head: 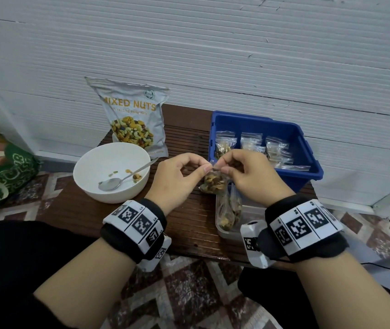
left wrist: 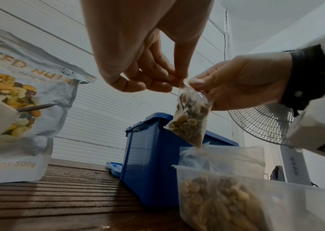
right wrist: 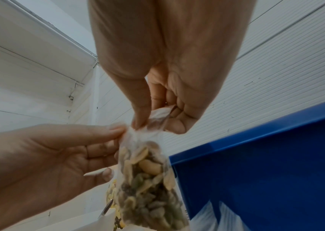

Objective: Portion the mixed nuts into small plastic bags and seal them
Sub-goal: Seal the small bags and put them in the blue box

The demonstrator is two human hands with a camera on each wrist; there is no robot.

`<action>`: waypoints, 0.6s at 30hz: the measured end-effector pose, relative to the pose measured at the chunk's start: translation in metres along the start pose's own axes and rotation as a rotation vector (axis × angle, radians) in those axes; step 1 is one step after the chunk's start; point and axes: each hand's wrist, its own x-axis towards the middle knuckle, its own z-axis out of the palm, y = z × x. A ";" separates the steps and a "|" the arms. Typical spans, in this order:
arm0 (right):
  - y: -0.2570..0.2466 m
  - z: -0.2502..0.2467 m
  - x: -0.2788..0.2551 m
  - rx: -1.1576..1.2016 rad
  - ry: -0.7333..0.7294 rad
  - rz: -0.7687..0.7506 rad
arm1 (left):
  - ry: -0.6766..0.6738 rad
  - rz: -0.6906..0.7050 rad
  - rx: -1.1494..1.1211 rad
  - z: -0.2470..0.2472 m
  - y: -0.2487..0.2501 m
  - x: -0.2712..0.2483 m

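1. Both hands meet above the middle of the worktop [head: 89, 210], raised clear of it, wrists toward the near edge and fingers pointing at each other.
2. The left hand [head: 177, 179] pinches the top strip of a small plastic bag [head: 213, 182] of mixed nuts between thumb and forefinger, its other fingers curled loosely underneath.
3. The right hand [head: 253, 176] pinches the same top strip from the opposite side with thumb and fingertips, the remaining fingers bent in toward the palm.
4. The small plastic bag hangs from those two grips, tilted, with its lower corner just above a clear plastic container [head: 227, 231] near the worktop's near-right edge; that container holds more nuts in clear plastic.
5. Whether the bag's top is pressed fully closed cannot be told.
6. Each wrist carries a black band [head: 132, 236] with white panels printed in black square marker patterns.
7. A silver pouch [head: 133, 117] stands at the far-left edge; it reads "MIXED NUTS", and the left wrist view shows "500g" low on its front.
8. A white bowl [head: 94, 167] sits near the left edge, holding a metal spoon [head: 122, 179] and a few nuts.
9. A blue bin [head: 308, 160] at the far-right corner holds rows of small clear bags [head: 251, 141], at least one with nuts in it.
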 end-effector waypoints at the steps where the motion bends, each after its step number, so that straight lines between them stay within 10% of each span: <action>1: -0.001 -0.002 0.000 -0.006 -0.024 -0.004 | -0.001 -0.004 -0.002 -0.001 0.000 0.000; 18: -0.031 -0.096 0.110 -0.557 -0.263 0.122 | -0.189 -0.133 -0.043 -0.008 -0.024 0.023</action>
